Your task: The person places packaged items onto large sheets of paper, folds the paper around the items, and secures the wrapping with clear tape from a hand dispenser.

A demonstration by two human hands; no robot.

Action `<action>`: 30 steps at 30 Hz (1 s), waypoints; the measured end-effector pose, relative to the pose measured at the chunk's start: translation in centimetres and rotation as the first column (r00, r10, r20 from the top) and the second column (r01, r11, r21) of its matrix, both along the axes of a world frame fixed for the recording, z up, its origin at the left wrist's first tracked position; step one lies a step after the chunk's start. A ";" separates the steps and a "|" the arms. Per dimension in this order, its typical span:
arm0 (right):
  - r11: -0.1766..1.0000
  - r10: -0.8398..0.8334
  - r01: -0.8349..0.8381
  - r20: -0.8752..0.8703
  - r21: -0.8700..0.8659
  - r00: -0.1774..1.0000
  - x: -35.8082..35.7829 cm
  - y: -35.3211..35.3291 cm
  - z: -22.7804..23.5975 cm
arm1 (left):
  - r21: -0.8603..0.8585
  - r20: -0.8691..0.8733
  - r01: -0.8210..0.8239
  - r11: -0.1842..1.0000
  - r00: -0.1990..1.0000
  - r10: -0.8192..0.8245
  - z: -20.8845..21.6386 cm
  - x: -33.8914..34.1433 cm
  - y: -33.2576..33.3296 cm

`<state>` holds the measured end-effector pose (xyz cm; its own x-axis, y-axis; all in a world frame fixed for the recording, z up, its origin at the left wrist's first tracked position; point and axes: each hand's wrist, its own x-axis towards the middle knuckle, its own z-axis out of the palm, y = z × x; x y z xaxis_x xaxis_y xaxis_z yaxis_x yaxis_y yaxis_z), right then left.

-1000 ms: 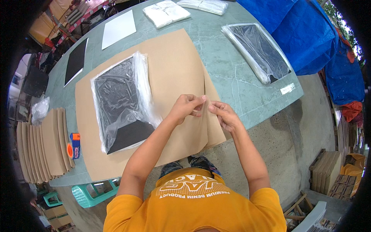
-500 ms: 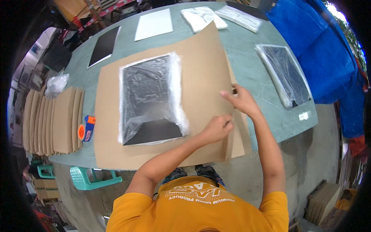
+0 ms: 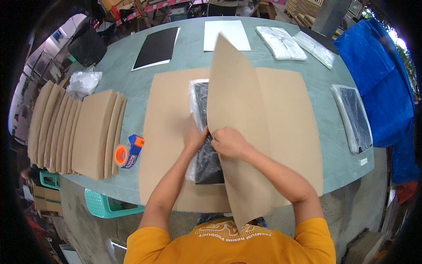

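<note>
A large brown kraft paper sheet [image 3: 239, 101] stands raised and folded leftward over a black flat panel in clear plastic [image 3: 203, 154]. The paper covers the panel's right part; only its left strip shows. My right hand [image 3: 229, 143] is closed on the raised paper's left edge, near the middle. My left hand [image 3: 195, 135] lies over the panel's left side, its thumb close to that paper edge; its other fingers are blurred. Under the panel, more brown paper [image 3: 167, 114] lies flat on the green table [image 3: 118, 66].
Folded brown paper bundles [image 3: 92, 132] stand at the left, beside a blue-and-orange tape dispenser [image 3: 131, 152]. Black sheets [image 3: 156, 46], a white sheet [image 3: 226, 35] and plastic-wrapped packs [image 3: 281, 43] lie at the back. Another wrapped black panel [image 3: 354, 116] is at the right. A green stool [image 3: 103, 204] stands below.
The paper's right side has swung up and left over the wrapped panel. My left hand has moved left onto the panel; my right hand has moved left with the paper edge. The view has shifted.
</note>
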<state>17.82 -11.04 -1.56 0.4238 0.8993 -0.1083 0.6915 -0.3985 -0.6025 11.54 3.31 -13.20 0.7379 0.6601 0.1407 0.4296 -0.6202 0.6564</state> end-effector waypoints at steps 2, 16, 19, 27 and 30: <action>0.998 -0.054 0.054 -0.003 -0.028 0.999 -1.7 1.9 -2.8 | 0.039 0.012 -0.010 0.999 1.000 0.009 -1.7 -0.3 0.6; 0.922 -0.348 0.371 0.188 -0.107 0.918 -5.5 4.0 -6.4 | 0.183 -0.015 -0.002 0.983 1.000 0.004 -3.6 -9.7 9.4; 0.962 -0.252 0.270 0.253 -0.038 0.934 -4.6 3.9 -7.6 | 0.358 0.000 -0.150 0.922 0.987 0.161 -4.0 -14.2 13.9; 0.886 0.043 0.124 0.344 -0.447 0.938 0.3 2.6 -3.6 | 0.135 -0.258 -0.409 0.902 0.865 0.431 0.5 -13.1 15.2; 0.940 0.006 0.113 0.347 -0.321 0.938 0.9 1.8 -5.0 | 0.073 -0.195 -0.394 0.916 0.895 0.401 -0.5 -14.0 16.8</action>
<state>18.75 -9.22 -6.51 0.5345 0.8112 -0.2371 0.8014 -0.5756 -0.1626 -2.46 20.07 -13.75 0.4296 0.9020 0.0417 0.7657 -0.3884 0.5127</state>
